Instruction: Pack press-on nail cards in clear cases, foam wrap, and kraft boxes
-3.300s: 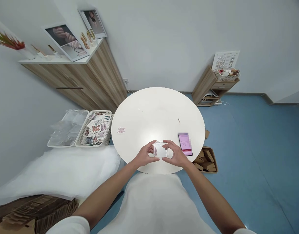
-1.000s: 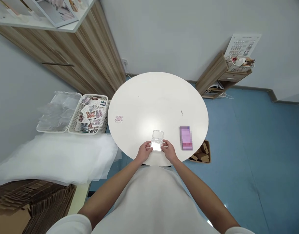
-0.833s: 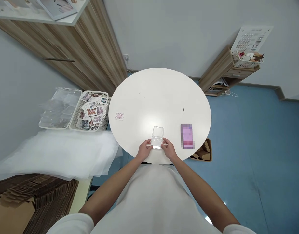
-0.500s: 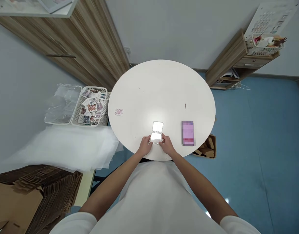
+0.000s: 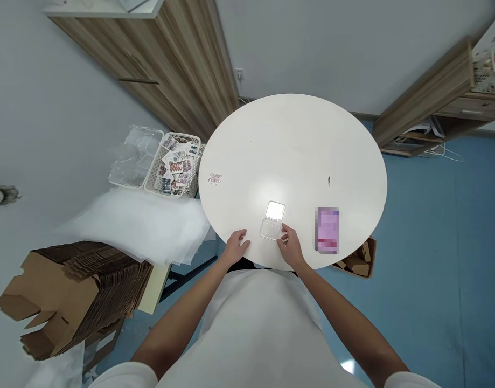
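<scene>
A small clear plastic box [image 5: 270, 229] lies with its hinged lid [image 5: 275, 210] folded back on the white table, near the front edge. My right hand [image 5: 290, 248] is at the box's right side, thumb at the lower corner and fingertips by the hinge, closed on that edge. To the left of the box, a short gap away, my left hand [image 5: 235, 248] has its thumb and fingers apart and holds nothing. A small card with pink pieces [image 5: 215, 178] lies at the table's left. On the right is a blurred pink-purple rectangular item [image 5: 328, 230].
The round white table [image 5: 295, 129] stands before me. To its left are a white basket of cards [image 5: 174, 167], a bin of clear plastic [image 5: 136, 156], white sheets [image 5: 142, 221] and stacked brown cardboard [image 5: 81, 296]. A carton [image 5: 362, 264] sits below the table's right edge.
My left hand has let go of the clear box and moved left, its fingers spreading. The box has turned slightly with my right hand still at it. The camera view has shifted left.
</scene>
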`<state>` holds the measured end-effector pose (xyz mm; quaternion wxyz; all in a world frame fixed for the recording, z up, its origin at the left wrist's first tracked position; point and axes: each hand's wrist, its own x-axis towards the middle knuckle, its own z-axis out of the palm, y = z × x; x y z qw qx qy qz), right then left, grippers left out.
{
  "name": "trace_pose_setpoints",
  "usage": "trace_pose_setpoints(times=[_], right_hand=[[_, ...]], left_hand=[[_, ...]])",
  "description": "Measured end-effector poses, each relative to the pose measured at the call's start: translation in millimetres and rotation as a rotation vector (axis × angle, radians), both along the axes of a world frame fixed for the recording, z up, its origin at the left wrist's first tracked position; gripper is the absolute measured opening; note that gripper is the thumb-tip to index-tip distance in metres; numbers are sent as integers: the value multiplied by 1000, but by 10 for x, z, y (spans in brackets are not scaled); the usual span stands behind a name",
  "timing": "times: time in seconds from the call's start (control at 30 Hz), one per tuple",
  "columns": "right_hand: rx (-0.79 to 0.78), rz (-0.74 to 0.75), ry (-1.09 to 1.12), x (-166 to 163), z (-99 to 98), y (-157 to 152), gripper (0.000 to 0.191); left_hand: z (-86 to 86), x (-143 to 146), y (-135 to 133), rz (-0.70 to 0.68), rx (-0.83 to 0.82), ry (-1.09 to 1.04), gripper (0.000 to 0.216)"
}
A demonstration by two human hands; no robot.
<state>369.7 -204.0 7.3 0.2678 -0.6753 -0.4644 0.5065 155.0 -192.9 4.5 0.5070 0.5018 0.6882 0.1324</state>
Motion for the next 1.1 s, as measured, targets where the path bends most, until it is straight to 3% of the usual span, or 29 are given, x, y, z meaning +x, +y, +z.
trace_pose_setpoints(times=[0.27,0.43,0.57,0.83,0.97,1.1], right_hand=[[14,21,-19,-408,277,327,38],[-16,-9,-59,-884,270,567,36],[-40,58,-92,-1267,208,920,34],[42,247,-279,-1861,-15,1893,46],[5,260,-348,-2043,-146,2158,59],[-37,236,-465,-2155,-209,2230,61]], left_hand=[[151,-713,526,-86,160,-6,36],[249,-1283,1059,-297,238,39,39],[221,-1576,1542,-402,282,184,41],[22,-1512,2329,-539,214,396,61],[-43,-1481,2440,-526,162,371,69],[-66,-1528,2425,-530,184,329,64]])
